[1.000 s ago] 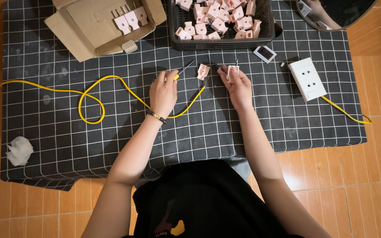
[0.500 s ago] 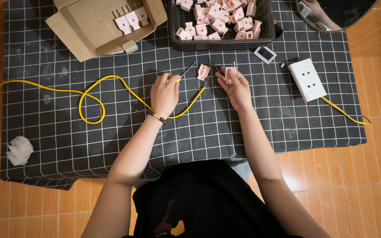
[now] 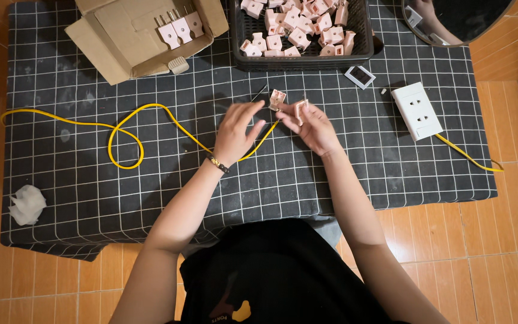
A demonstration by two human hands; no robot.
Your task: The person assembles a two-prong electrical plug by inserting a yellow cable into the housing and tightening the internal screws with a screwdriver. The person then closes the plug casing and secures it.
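Overhead view, person seated at a table under a black grid cloth (image 3: 391,174). Right hand (image 3: 314,127) pinches a small pink plug half (image 3: 300,108) between thumb and forefinger; fingers closed on it, part raised off the cloth. Left hand (image 3: 235,133) sits just beside the grip, fingers loosely curled, blurred by motion; cannot tell whether it pinches anything, though the yellow cable (image 3: 151,108) runs under it and ends near the fingertips. A 2nd pink plug half (image 3: 277,98) lies on the cloth just beyond the grip, between the 2 hands, apart from both.

Farther from the grip: black basket (image 3: 241,36) w/ many pink plug parts, directly beyond it; open cardboard box (image 3: 115,42) w/ 3 finished plugs, beyond and to the left; white socket block (image 3: 416,110) to the right, trailing its own yellow lead; small square white part (image 3: 360,76) between basket and socket block; crumpled white tissue (image 3: 27,204) far left, near the cloth edge.

Risks, as judged: pinch is on a small, smooth part, so a slip would drop it onto the cloth or off the near edge. Any tiny screw or pin inside, not resolvable here, could fall out and vanish against the grid. Cable loops near the left wrist, so a snag could drag the wire end away from the grip. Loose half near the fingertips may be knocked aside.
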